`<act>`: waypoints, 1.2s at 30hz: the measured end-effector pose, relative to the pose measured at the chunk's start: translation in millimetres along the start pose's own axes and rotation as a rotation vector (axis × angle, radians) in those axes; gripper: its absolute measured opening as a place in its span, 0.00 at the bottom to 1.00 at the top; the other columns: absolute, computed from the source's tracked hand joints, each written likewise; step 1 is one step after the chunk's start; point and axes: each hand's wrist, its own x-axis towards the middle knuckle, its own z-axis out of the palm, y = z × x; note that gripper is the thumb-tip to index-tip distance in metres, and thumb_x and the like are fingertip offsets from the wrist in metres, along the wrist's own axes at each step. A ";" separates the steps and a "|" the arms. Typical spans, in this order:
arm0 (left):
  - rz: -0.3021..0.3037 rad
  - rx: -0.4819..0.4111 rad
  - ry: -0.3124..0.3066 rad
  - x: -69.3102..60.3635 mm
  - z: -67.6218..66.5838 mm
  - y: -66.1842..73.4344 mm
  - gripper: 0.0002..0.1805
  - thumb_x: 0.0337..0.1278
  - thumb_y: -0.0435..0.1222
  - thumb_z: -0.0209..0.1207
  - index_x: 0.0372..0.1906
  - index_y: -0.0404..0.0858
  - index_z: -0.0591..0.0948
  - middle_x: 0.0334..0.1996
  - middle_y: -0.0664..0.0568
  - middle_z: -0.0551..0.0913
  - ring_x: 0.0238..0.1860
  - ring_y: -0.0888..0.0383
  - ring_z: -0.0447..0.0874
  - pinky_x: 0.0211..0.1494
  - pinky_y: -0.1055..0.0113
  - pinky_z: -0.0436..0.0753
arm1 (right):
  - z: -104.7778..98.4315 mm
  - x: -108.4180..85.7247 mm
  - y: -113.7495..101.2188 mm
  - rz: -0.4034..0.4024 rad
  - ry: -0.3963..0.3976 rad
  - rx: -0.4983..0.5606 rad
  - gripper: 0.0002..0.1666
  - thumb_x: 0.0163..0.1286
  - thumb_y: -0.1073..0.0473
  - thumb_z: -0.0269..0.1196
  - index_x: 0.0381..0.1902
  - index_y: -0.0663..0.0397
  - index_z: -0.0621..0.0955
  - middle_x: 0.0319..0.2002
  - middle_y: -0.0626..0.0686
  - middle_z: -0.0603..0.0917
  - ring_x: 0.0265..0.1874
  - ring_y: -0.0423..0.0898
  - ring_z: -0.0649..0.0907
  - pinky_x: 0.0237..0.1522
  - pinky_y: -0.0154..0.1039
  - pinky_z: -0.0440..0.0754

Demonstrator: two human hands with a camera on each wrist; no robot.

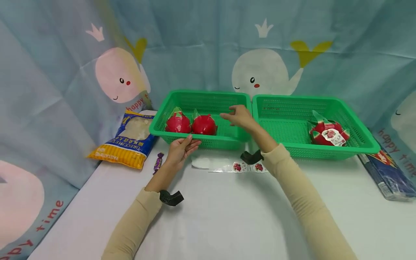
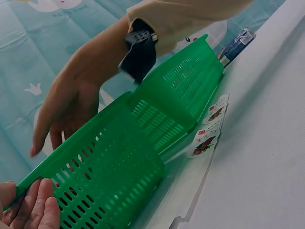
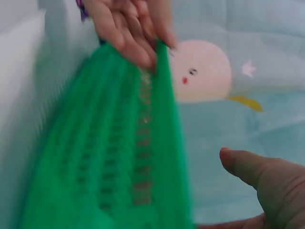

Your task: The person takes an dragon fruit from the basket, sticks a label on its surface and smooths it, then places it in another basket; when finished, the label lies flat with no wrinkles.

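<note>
My left hand (image 1: 179,151) pinches the front rim of the left green basket (image 1: 227,136), thumb over the rim and fingers against the outer wall, as the left wrist view also shows. Inside that basket, two red dragon fruits (image 1: 178,122) (image 1: 204,125) sit side by side at the left. Over the basket's right part hovers my right hand (image 1: 239,117), its fingers loosely bent with nothing between them. A third dragon fruit (image 1: 328,133) with a white label lies at the right of the right green basket (image 1: 292,146).
A blue and yellow pasta bag (image 1: 126,139) leans at the left, a purple wrapped candy (image 1: 158,162) beside it. Clear strips with fruit labels (image 1: 237,167) lie before the left basket. A dark blue package (image 1: 390,173) is at the right. A patterned curtain (image 1: 195,47) hangs behind.
</note>
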 end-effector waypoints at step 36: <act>0.019 0.007 -0.001 -1.6 -1.2 -1.2 0.08 0.64 0.34 0.51 0.36 0.34 0.79 0.29 0.50 0.87 0.34 0.60 0.87 0.40 0.72 0.82 | 47.5 42.6 -1.3 -0.011 0.051 -0.112 0.45 0.51 0.53 0.70 0.63 0.63 0.64 0.57 0.61 0.73 0.55 0.56 0.74 0.51 0.49 0.78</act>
